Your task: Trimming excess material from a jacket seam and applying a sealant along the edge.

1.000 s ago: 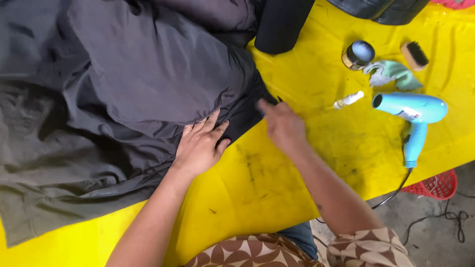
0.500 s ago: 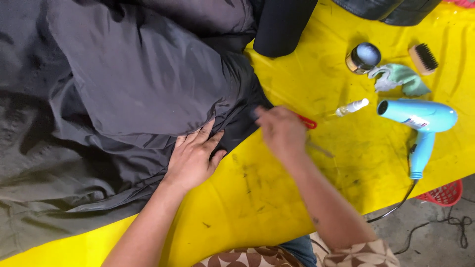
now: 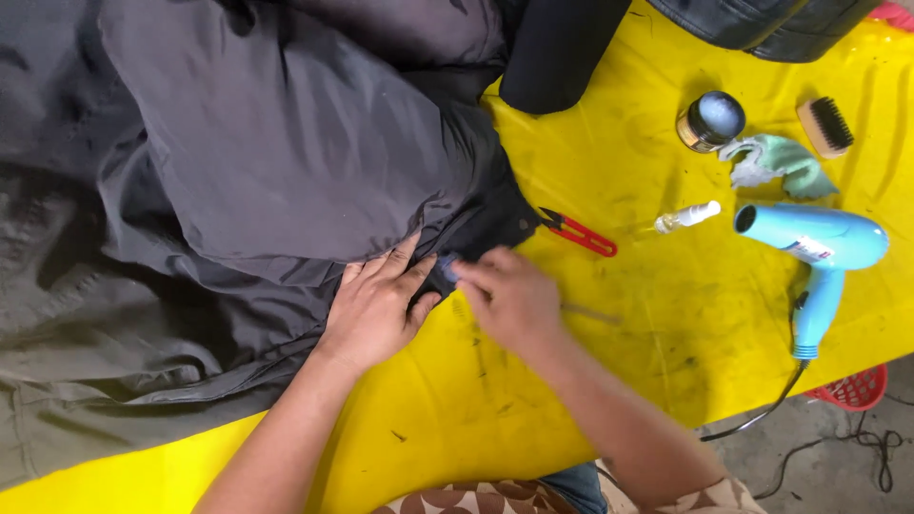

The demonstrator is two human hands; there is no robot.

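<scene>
Pressing flat on the hem of a dark grey garment (image 3: 286, 171), the left hand (image 3: 376, 309) lies with fingers spread, palm down, holding the cloth against the yellow surface (image 3: 609, 381). Right hand (image 3: 509, 300) sits just beside it, fingers drawn narrow and pinching at the garment's lower corner, where a small bluish bit shows between the fingertips; cannot tell what that bit is. Garment covers most of the left and upper part of the surface, bunched in folds, its corner pointing toward the open yellow area. Red-handled snips (image 3: 579, 233) lie on the surface just right of that corner, near the right hand but not touched. Further right: a small clear spray bottle (image 3: 687, 217) on its side, then a light blue hair dryer (image 3: 819, 252) with its cord (image 3: 762, 419) running off the near edge. Above these, a round tin (image 3: 710, 121), a crumpled green cloth (image 3: 776, 164) touching near it, and a wooden brush (image 3: 824, 127) with dark bristles. A black rounded object (image 3: 557, 52) rests at the top edge beside the garment. Red basket (image 3: 852, 388) on the floor, lower right.
</scene>
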